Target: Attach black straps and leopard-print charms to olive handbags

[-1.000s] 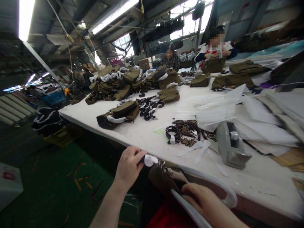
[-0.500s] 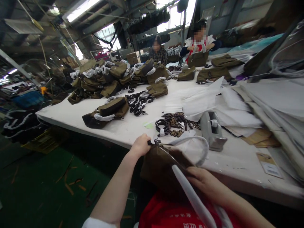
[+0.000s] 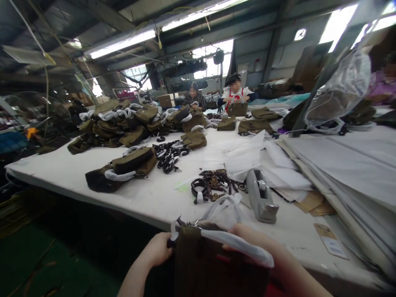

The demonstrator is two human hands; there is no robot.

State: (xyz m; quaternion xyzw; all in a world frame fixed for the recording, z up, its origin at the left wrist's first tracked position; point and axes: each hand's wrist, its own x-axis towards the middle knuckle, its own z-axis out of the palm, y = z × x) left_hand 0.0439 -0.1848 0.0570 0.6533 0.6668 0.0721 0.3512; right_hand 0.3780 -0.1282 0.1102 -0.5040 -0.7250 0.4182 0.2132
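An olive-brown handbag [image 3: 198,264] is held up against the near table edge, its metal zip showing along the top. My left hand [image 3: 161,247] is closed on the bag's left end, by a small black tab. My right hand [image 3: 247,237] grips the top edge at the right, its fingers partly hidden behind a handle [image 3: 238,243] wrapped in white padding. A second wrapped handle [image 3: 224,206] stands on the far side of the bag. Just beyond lie a coiled black strap [image 3: 199,189] and leopard-patterned straps [image 3: 221,181].
A grey tape dispenser [image 3: 261,200] stands right of the straps, near a hang tag [image 3: 331,240]. Another olive bag [image 3: 134,161] and heaped bags [image 3: 123,123] lie leftward. White sheets [image 3: 244,152] spread across the table [image 3: 161,198]. Co-workers [image 3: 236,90] are at the far side.
The view has lifted and shifted right. The bag has turned upright, its end now facing me, and the near handle has swung up across its top. Both hands stay on it.
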